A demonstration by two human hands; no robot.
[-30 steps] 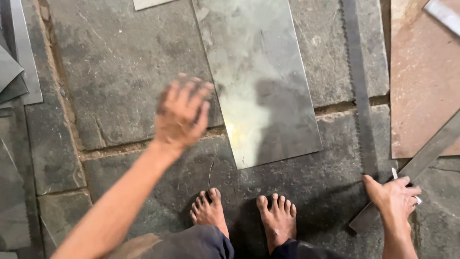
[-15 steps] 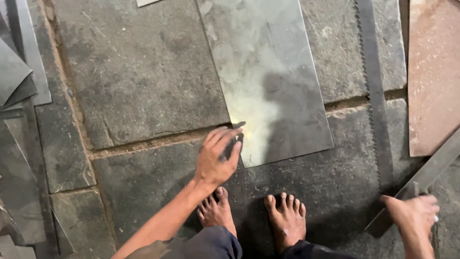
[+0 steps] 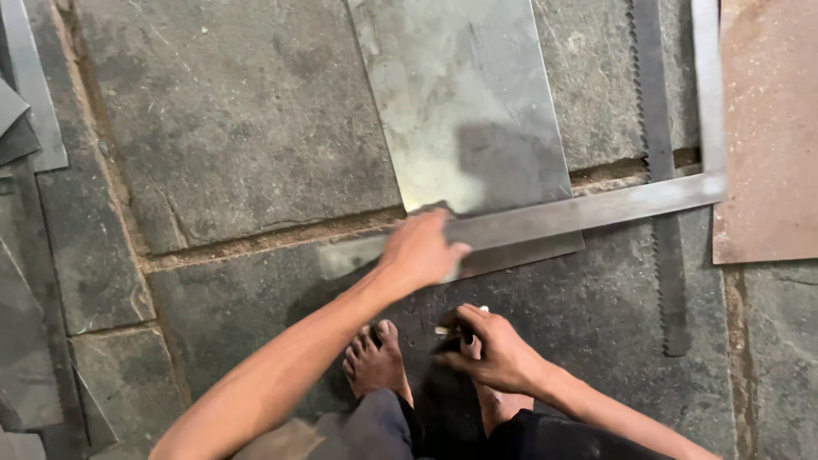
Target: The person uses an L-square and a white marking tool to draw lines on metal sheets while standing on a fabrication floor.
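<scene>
A grey metal sheet (image 3: 464, 94) lies flat on the stone floor in front of my bare feet (image 3: 375, 362). An L-shaped steel square (image 3: 588, 213) lies across the sheet's near end, its short arm running up along the right. My left hand (image 3: 422, 251) presses down on the left part of the square's long arm, fingers curled over it. My right hand (image 3: 494, 345) is low by my feet, closed on a small white marking stick (image 3: 452, 328), apart from the sheet.
A long toothed saw blade (image 3: 660, 170) lies on the floor right of the sheet, under the square. A rusty brown plate (image 3: 767, 128) fills the right edge. Several grey metal offcuts (image 3: 25, 119) lie along the left edge. The floor is stone slabs with dirt joints.
The steel square, held at the right by my right hand before, now lies across the sheet. My left hand moved from the sheet's corner onto it; my right hand came in near my feet.
</scene>
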